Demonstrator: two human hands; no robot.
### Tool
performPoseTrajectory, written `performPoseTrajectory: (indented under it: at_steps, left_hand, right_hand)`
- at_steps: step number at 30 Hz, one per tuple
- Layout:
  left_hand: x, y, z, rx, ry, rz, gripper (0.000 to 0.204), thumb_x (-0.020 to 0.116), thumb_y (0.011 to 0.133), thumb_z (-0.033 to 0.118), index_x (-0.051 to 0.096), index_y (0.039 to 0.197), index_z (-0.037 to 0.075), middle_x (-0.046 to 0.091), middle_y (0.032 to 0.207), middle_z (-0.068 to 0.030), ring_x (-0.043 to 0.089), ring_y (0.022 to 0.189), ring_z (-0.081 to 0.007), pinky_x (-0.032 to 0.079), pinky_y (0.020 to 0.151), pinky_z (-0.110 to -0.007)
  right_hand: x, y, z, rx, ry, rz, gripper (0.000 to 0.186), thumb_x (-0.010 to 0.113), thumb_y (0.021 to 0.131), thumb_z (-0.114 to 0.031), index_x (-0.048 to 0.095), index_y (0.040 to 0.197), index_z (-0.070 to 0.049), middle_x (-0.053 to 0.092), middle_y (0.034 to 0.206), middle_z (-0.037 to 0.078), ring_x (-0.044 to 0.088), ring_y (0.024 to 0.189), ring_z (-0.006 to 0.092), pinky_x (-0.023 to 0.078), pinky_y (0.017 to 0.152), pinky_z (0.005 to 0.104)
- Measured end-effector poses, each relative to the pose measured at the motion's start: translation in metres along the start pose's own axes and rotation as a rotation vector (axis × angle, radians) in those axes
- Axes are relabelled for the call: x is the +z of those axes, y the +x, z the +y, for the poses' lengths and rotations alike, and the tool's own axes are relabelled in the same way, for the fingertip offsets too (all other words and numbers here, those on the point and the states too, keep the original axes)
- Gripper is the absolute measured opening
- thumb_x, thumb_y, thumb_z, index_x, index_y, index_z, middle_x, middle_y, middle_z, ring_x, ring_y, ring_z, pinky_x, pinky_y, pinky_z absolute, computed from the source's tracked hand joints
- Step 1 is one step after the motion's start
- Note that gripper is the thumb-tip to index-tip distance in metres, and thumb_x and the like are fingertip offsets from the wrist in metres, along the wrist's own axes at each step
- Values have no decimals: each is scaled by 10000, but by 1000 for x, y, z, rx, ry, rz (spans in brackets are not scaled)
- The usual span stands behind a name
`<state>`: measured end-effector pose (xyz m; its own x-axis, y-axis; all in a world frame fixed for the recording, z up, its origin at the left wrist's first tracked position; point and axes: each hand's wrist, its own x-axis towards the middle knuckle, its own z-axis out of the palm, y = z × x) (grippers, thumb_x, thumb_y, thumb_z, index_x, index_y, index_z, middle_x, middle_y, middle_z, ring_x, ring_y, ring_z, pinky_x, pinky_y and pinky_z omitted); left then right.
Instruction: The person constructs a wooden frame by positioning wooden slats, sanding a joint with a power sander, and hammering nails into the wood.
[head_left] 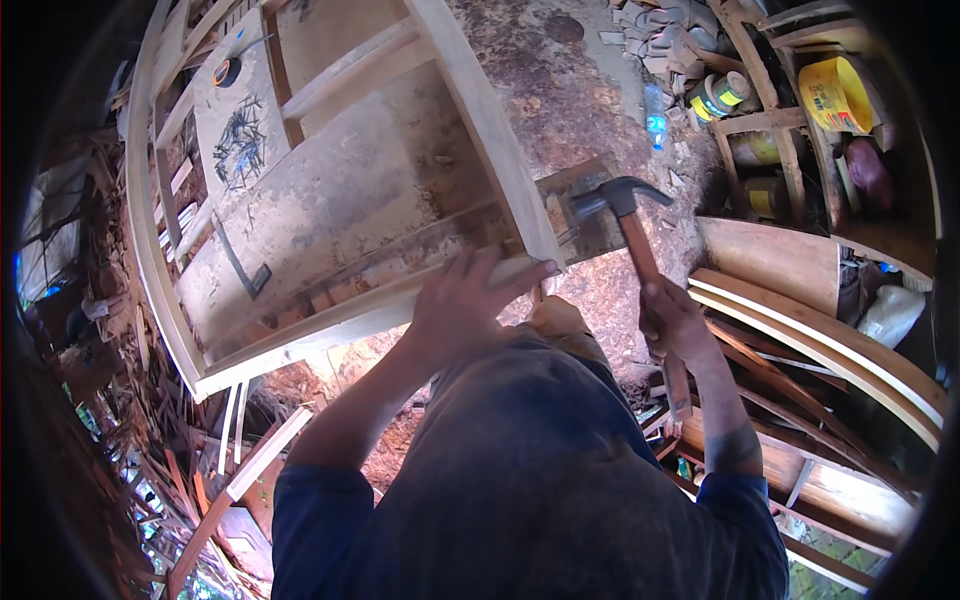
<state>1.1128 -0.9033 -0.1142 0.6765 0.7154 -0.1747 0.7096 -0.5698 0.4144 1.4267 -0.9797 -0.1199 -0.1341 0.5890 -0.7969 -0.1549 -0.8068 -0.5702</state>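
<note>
A wooden frame (490,140) of pale planed rails lies in front of me, its near corner close to my body. Over the rail beside that corner my left hand (455,300) is laid, its fingers hooked across the edge and one digit stretched toward the corner. My right hand (675,318) is closed round the wooden handle of a claw hammer (640,240). The dark hammer head is raised to the right of the corner, apart from the frame. No nail can be made out at the corner.
Inside the frame's outline lie a board with a pile of nails (240,140), a tape measure (227,72) and a dark L-shaped tool (245,265). To the right are a plastic bottle (655,118), a yellow bucket (835,95) and curved boards (830,340). Scrap wood (190,480) litters the left.
</note>
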Motion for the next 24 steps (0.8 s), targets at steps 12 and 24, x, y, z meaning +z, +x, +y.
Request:
performPoseTrajectory:
  at_steps: [12,24]
  left_hand:
    - [-3,3,3,-78,-7,-120,780,630,763,772,462,1470,488,543,1362,-203,509,1282,-456,491,1001,-572]
    - [6,7,6,9,155,92,585,723,844,194,594,1412,247,647,1226,-155,692,988,-347,588,780,-446]
  right_hand:
    - [-15,-16,-8,-23,68,45,322,521,1062,-402,500,969,-95,495,612,-6,452,419,86,376,381,246]
    - [-39,-12,-17,-23,-20,105,338,506,1064,-395,525,965,-72,498,639,-3,477,461,98,401,414,269]
